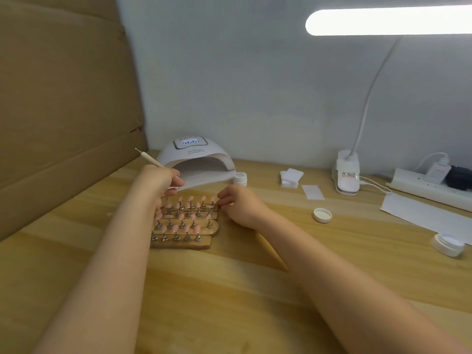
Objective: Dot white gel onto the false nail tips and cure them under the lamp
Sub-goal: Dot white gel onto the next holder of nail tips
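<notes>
My forearms frame four wooden nail-tip stands; left hand grips the dotting pen, right hand pinches the rearmost stand, which I'd say goes under the curing lamp next.

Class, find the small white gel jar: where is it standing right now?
In the head view, the gel jar stands on the table at the curing lamp's right front corner, just beyond the right hand.
</notes>
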`<state>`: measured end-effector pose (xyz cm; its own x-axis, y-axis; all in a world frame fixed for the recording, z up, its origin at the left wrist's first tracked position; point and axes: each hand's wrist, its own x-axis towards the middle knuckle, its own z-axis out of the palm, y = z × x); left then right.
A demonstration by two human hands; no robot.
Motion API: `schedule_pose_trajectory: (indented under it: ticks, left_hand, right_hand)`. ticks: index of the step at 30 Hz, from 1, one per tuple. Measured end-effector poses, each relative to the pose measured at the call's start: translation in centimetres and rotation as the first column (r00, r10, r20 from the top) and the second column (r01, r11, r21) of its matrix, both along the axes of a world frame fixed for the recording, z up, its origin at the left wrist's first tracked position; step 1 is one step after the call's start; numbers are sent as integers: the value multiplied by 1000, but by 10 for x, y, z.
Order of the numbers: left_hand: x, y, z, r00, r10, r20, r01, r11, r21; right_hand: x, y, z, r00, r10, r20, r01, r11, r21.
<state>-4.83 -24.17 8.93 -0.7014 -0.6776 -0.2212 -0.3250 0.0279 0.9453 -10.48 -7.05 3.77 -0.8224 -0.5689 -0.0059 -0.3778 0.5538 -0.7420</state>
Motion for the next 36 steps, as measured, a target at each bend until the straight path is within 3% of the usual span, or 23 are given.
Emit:
schedule_pose_trajectory:
  ticks: [10,17,24,28,36]
  left_hand:
    - [-2,-6,-16,997,66,-28,-67,997,-26]
    - [-3,-4,-20,993,-119,6,118,972,-205]
    - [-6,7,-23,957,-283,-62,266,943,-199]
    - [-8,12,-24,938,-340,-70,314,917,-246]
    - [-4,-2,-22,973,-207,-103,183,962,-203]
  right_hand:
    - [9,-3,-2,995,-101,-12,101,995,-20]
    - [15,8,-1,989,-132,60,134,990,-37]
    - [14,47,-2,971,-226,72,229,972,-40]
    - [15,66,0,977,-211,4,211,977,15]
    - [13,50,-8,974,-147,-170,159,986,57]
